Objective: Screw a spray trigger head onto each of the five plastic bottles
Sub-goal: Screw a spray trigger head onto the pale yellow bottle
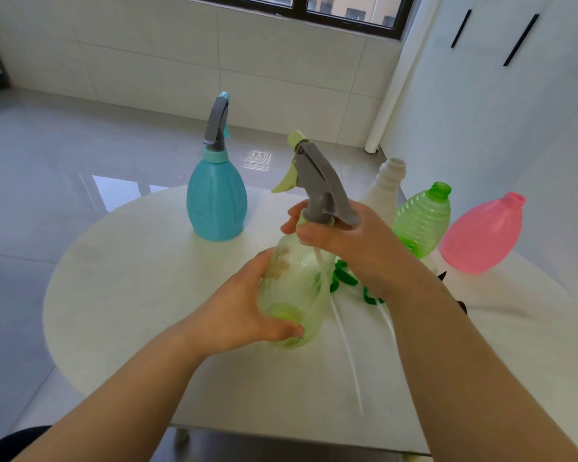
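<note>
Above the glossy table (121, 295), hands grip a translucent ribbed bottle (294, 295).

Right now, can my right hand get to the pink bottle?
Probably, once freed: the right hand is gripping the spray head on the pale green bottle. The pink bottle stands open-necked on its right; only the green ribbed bottle stands partly between.

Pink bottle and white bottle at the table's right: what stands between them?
The green ribbed bottle, its neck uncapped, stands between them, as the head view shows.
</note>
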A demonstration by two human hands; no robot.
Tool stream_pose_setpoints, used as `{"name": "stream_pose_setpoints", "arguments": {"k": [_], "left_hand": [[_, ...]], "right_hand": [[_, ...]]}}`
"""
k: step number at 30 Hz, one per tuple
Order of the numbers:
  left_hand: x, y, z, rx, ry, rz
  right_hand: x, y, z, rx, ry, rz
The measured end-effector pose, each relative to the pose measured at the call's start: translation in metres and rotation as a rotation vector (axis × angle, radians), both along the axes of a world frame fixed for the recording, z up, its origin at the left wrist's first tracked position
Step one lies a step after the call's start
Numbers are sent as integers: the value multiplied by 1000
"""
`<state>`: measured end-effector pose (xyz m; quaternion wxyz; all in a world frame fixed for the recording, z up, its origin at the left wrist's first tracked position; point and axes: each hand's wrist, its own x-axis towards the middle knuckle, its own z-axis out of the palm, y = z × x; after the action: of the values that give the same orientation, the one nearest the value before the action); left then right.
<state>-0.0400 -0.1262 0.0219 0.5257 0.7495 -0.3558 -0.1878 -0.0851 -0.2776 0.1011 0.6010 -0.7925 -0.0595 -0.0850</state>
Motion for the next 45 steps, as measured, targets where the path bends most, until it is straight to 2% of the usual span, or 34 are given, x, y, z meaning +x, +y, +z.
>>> {"name": "stream_pose_setpoints", "arguments": {"k": [3,6,9,12,14,15,20,26,31,34,38,42,45], "left_hand": [[-2,-1,1,-36,28,10],[0,0,3,-63,36,26],[0,1,2,-17,16,-15],[-4,1,3,26,23,-59],[-6,3,7,58,75,-147],[-7,5,8,64,105,-188],[-9,5,8,20,117,-132],[-18,1,2,-28,-27,44],[-21,-2,-7,-27,-65,86],[-16,0,-8,-28,21,39],[-12,4,-7,-52,78,21],[-4,16,-6,-27,17,83],[6,27,-10,95,-170,242]], "right_hand": [[7,4,-10,56,-44,-211],[11,-2,-18,295,-18,-417],[9,-11,-17,471,-71,-404],[0,-22,-16,423,-79,-95],[-6,-28,-12,406,-7,145],[-9,-29,-10,391,14,185],[-1,-18,-15,398,-45,-100],[5,-6,-16,440,-129,-275],[5,-3,-18,429,-74,-373],[3,-3,-21,337,-35,-423],[-5,2,-25,255,14,-356],[2,2,-17,180,-79,-426],[26,-5,3,59,-169,-512]]}}
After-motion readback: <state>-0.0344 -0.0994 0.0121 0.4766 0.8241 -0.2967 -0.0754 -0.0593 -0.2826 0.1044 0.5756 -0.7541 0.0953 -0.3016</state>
